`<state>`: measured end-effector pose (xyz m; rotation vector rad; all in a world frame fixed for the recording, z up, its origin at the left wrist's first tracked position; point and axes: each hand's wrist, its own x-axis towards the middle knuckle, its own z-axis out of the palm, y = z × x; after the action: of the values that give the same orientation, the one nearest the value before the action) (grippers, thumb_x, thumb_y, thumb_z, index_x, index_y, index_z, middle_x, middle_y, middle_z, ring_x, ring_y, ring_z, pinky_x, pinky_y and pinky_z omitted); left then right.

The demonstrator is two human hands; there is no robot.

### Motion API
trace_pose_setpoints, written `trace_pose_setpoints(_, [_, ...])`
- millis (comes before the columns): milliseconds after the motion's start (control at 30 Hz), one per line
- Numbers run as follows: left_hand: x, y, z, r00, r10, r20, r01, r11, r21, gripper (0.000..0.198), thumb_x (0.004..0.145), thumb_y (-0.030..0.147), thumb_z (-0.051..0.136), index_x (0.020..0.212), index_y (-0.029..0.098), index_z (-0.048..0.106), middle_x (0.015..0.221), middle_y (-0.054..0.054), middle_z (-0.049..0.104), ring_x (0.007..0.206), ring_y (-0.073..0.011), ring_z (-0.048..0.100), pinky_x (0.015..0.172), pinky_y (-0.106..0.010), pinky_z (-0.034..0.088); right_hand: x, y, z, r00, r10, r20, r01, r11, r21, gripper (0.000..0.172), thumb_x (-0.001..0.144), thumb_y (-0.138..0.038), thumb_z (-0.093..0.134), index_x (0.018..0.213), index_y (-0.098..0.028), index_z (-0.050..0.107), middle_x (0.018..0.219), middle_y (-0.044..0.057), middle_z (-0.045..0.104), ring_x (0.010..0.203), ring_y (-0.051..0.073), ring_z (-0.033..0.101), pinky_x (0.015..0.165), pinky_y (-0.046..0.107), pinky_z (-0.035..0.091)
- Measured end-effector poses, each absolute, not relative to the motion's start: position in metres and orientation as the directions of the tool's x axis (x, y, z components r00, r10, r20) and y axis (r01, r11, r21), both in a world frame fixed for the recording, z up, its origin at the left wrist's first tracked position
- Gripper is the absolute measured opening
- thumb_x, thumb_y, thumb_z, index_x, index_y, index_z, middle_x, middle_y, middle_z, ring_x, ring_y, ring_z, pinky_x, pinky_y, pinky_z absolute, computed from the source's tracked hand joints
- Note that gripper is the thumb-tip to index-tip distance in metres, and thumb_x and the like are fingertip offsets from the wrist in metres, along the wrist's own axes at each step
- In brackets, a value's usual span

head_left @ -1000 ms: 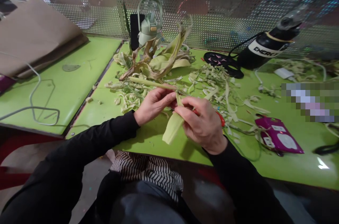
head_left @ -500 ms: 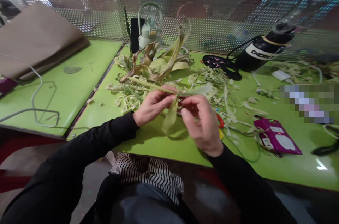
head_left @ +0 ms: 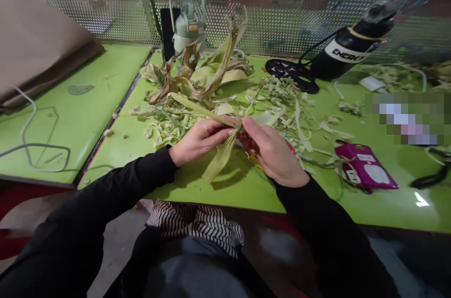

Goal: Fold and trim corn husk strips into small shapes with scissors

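Note:
Pale green corn husk (head_left: 221,157) strips are gathered at a bunched point above the table's front part. My left hand (head_left: 201,141) closes on this husk from the left, thumb and fingers pinching near the gathered point. My right hand (head_left: 276,151) is closed on it from the other side, thumb and index finger at the bunch. One broad piece hangs down between the hands, and another sticks out up and to the left. Something with red and yellow parts lies partly hidden under my right hand; I cannot make out what it is.
Husk scraps (head_left: 169,122) and larger dried husks (head_left: 207,75) cover the table's back middle. Behind stand a green bottle (head_left: 190,30) and a dark phone (head_left: 169,35). A black bottle (head_left: 343,54) leans at the back right. A purple device (head_left: 366,166) lies right; brown paper (head_left: 42,40) lies left.
My right hand has closed in on the gathered point, its thumb now pressing there. The hanging husk piece has swung left. The whole view has shifted slightly.

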<state>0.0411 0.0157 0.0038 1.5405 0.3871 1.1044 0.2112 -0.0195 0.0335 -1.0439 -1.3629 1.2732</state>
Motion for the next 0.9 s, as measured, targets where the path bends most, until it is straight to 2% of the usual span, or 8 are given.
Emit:
trace_pose_setpoints(133, [0.042,0.014,0.004,0.532,0.726,0.436,-0.284,-0.332,0.899,0.029,0.088,0.045,0.066,0.092,0.017,0.070,0.090,-0.005,0.070,0.090,-0.0147,0.065,0.087,-0.029,0.052,0.210,-0.020,0.031,-0.089,0.984,0.151,-0.073,0.145,-0.987,0.023,0.080,-0.046,0.074,0.085,-0.025,0.067,0.074,-0.003,0.070,0.066,0.015,0.065,0.060,0.029,0.054])
trace_pose_setpoints(200, [0.041,0.009,0.008,0.555,0.733,0.393,-0.232,-0.317,0.920,0.031,0.089,0.046,0.064,0.095,0.016,0.069,0.088,-0.005,0.068,0.085,-0.0147,0.064,0.082,-0.028,0.053,0.209,-0.021,0.030,-0.020,0.985,0.171,-0.067,0.169,-0.983,0.022,0.078,-0.044,0.076,0.086,-0.025,0.068,0.075,-0.003,0.070,0.061,0.013,0.062,0.056,0.028,0.053])
trace_pose_setpoints(300, [0.040,0.001,0.016,0.595,0.738,0.319,-0.175,-0.269,0.947,0.034,0.092,0.047,0.058,0.101,0.015,0.066,0.078,-0.003,0.064,0.073,-0.0141,0.061,0.071,-0.028,0.052,0.208,-0.023,0.027,0.052,0.970,0.237,-0.016,0.238,-0.971,0.018,0.081,-0.042,0.074,0.085,-0.025,0.069,0.067,-0.005,0.061,0.049,0.008,0.048,0.044,0.023,0.043])
trace_pose_setpoints(367, [0.041,-0.003,0.021,0.591,0.742,0.317,-0.180,-0.262,0.948,0.035,0.093,0.048,0.057,0.093,0.014,0.065,0.076,-0.002,0.061,0.068,-0.0126,0.058,0.065,-0.026,0.050,0.209,-0.025,0.024,0.048,0.953,0.300,0.051,0.297,-0.953,0.015,0.086,-0.041,0.070,0.087,-0.025,0.068,0.065,-0.005,0.056,0.048,0.008,0.044,0.042,0.023,0.039])
trace_pose_setpoints(467, [0.045,-0.005,0.022,0.541,0.774,0.330,-0.205,-0.259,0.944,0.036,0.093,0.048,0.057,0.081,0.014,0.063,0.075,-0.002,0.058,0.064,-0.0098,0.054,0.059,-0.023,0.046,0.209,-0.027,0.020,0.022,0.916,0.400,0.188,0.389,-0.902,0.014,0.093,-0.040,0.061,0.093,-0.027,0.065,0.065,-0.004,0.053,0.050,0.010,0.047,0.043,0.025,0.041])
trace_pose_setpoints(567, [0.048,-0.005,0.018,0.551,0.783,0.288,-0.230,-0.189,0.955,0.037,0.092,0.050,0.058,0.089,0.014,0.063,0.074,-0.001,0.059,0.063,-0.0093,0.054,0.057,-0.021,0.045,0.210,-0.027,0.017,-0.005,0.898,0.441,0.275,0.425,-0.862,0.017,0.097,-0.042,0.053,0.099,-0.029,0.062,0.067,-0.002,0.056,0.049,0.011,0.050,0.042,0.027,0.042])
trace_pose_setpoints(767, [0.047,-0.003,0.015,0.586,0.753,0.300,-0.283,-0.156,0.946,0.031,0.092,0.045,0.059,0.091,0.014,0.066,0.082,-0.002,0.062,0.067,-0.0085,0.055,0.061,-0.021,0.046,0.212,-0.024,0.022,-0.042,0.898,0.439,0.260,0.434,-0.863,0.016,0.097,-0.042,0.053,0.100,-0.030,0.063,0.073,-0.002,0.061,0.049,0.010,0.052,0.041,0.026,0.044])
trace_pose_setpoints(900, [0.045,-0.005,0.017,0.583,0.786,0.207,-0.230,-0.085,0.969,0.030,0.090,0.045,0.062,0.090,0.015,0.064,0.075,-0.001,0.060,0.067,-0.0095,0.054,0.062,-0.022,0.046,0.214,-0.026,0.028,-0.020,0.918,0.396,0.276,0.386,-0.880,0.016,0.093,-0.042,0.060,0.094,-0.028,0.067,0.074,-0.002,0.063,0.054,0.011,0.057,0.045,0.027,0.049])
